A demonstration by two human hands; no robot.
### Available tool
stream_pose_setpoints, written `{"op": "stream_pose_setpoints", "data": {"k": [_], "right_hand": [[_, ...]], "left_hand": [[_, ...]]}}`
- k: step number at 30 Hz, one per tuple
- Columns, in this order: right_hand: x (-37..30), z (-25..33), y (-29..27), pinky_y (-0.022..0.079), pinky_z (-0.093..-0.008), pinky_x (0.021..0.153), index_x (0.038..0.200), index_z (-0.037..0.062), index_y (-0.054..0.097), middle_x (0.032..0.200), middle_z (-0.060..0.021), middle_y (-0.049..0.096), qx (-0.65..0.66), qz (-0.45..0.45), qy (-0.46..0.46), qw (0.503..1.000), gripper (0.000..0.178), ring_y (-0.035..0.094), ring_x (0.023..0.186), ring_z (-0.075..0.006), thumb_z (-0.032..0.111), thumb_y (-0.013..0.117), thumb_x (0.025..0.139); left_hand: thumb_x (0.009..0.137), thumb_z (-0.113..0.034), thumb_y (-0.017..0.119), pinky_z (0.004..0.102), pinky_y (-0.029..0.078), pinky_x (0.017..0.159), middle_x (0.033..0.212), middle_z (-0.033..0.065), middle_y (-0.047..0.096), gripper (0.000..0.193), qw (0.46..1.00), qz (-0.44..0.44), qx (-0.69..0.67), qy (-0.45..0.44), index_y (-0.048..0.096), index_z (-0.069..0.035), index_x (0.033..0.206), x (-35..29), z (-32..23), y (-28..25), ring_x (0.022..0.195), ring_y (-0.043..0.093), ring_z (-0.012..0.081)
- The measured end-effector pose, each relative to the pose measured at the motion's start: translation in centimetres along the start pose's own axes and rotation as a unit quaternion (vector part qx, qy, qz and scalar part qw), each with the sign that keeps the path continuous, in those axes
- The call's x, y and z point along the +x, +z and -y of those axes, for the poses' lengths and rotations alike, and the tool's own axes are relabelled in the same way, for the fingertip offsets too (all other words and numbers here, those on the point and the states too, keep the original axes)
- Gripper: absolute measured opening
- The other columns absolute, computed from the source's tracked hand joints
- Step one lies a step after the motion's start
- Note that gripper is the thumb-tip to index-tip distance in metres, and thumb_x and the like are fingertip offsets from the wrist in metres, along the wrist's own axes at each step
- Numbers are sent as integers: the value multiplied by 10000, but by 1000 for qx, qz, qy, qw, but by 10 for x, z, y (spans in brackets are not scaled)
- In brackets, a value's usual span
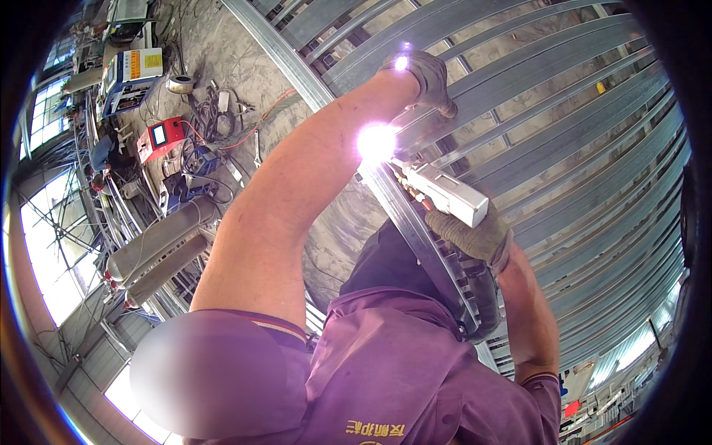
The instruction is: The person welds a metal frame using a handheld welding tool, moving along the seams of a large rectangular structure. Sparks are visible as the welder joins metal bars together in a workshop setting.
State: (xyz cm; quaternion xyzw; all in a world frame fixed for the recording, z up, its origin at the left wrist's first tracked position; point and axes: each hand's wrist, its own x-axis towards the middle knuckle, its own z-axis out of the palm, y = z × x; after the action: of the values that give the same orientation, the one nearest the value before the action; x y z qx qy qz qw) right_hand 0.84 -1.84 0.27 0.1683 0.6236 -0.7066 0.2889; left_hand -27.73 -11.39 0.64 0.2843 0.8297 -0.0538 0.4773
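Observation:
My right hand [473, 236], in a dark grey work glove, is wrapped round a white handheld welding gun [448, 194]. The gun's nozzle points up and left at a steel rail [397, 204]. A blinding white-violet glare [377, 142] burns at the nozzle, hiding the joint beneath it. Beyond the glare my gloved left hand [430, 80] lies over a flat steel bar [475, 93] of the frame, its fingers curled down at the bar's edge. My bare left forearm stretches across the view, close to the glare.
Many parallel galvanized bars [593, 133] fill the right side, with gaps between them. On the floor at left stand a red machine [161, 138], a blue-and-white cabinet [132, 80], gas cylinders [159, 245] and loose cables. Another person [104, 153] is at the far left.

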Motion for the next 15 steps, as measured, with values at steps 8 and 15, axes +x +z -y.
{"op": "stream_pose_setpoints", "data": {"k": [8,15], "right_hand": [[-3,5,-3,627,-290,824,1492,84,741,1203,-51,837,2,14,70,997,541,750,997,-117,244,913,1006],[4,-13,7,575,-242,711,1501,62,723,1161,-12,808,106,18,-42,993,466,676,898,-40,118,839,1053]], "left_hand": [[866,-692,907,413,694,864,1172,155,853,795,999,-13,-38,9,833,-2,1253,8,6,9,1067,843,281],[901,-669,836,482,639,976,1060,76,865,659,1000,-19,11,5,865,-122,1269,1,-1,3,1062,810,288]]}}
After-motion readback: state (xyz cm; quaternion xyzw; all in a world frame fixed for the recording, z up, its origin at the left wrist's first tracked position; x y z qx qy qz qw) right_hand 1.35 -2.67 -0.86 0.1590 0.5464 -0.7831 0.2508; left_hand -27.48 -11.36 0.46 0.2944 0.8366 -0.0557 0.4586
